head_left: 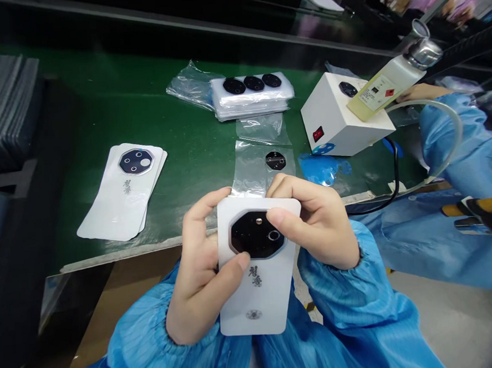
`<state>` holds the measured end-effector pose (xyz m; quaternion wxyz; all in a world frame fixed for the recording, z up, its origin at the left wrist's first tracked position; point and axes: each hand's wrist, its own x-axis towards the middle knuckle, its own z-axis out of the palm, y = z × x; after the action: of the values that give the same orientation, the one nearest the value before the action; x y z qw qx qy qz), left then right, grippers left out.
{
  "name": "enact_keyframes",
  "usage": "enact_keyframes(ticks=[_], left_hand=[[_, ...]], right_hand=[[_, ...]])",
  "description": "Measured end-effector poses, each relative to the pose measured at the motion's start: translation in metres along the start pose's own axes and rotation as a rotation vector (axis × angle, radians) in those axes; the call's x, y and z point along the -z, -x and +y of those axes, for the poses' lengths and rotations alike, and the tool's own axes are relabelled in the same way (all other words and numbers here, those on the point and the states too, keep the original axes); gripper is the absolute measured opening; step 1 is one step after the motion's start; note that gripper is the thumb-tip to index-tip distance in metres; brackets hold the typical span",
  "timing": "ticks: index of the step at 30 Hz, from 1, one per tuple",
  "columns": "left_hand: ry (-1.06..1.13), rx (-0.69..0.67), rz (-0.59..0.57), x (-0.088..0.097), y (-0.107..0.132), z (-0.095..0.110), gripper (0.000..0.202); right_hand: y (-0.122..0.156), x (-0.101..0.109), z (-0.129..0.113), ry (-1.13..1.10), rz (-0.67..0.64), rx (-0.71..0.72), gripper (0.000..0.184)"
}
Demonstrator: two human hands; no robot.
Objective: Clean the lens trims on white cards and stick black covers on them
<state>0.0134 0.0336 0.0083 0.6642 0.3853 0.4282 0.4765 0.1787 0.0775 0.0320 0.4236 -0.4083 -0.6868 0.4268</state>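
Both hands hold a white phone back cover (257, 302) upright before me, just off the bench edge. Set in its upper part is a black octagonal camera lens plate (249, 236). My left hand (205, 270) grips the cover's left side, its thumb on the plate's lower edge. With its thumb on the plate's upper right, my right hand (315, 218) grips the top right corner; its other fingers are partly hidden behind. Beyond them, a black lens plate (275, 160) lies on clear plastic film (249, 167). To the left rests a small stack of white back covers (116, 206).
Bagged lens plates (253, 103) lie at the back of the green bench (178, 166). A white box (329, 118) with a red switch stands right, near a tilted bottle (390, 86). Dark trays (3, 104) are stacked left. A co-worker's blue sleeve (468, 131) is at right.
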Motion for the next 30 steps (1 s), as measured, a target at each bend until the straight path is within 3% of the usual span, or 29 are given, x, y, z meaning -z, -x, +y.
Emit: enact_keyframes(ticks=[5,12,16,21,26,30], left_hand=[[0.145,0.116,0.009,-0.005,-0.002,0.007,0.060],[0.242,0.152,0.009,-0.007,-0.009,0.007,0.065],[0.266,0.164,0.010,-0.005,-0.014,0.005,0.060],[0.271,0.178,-0.020,-0.001,-0.021,-0.002,0.060],[0.241,0.335,-0.187,0.008,-0.029,-0.014,0.022],[0.131,0.288,-0.065,0.010,-0.028,-0.015,0.017]], right_hand=[[0.001,-0.002,0.009,-0.150,0.037,-0.157,0.022],[0.002,-0.002,0.012,-0.080,0.077,-0.164,0.022],[0.001,0.000,0.013,-0.020,0.044,-0.237,0.026],[0.000,-0.001,0.019,-0.076,0.060,-0.253,0.024],[0.001,-0.002,0.023,-0.147,0.166,-0.216,0.025],[0.005,-0.002,0.026,-0.198,0.057,-0.240,0.016]])
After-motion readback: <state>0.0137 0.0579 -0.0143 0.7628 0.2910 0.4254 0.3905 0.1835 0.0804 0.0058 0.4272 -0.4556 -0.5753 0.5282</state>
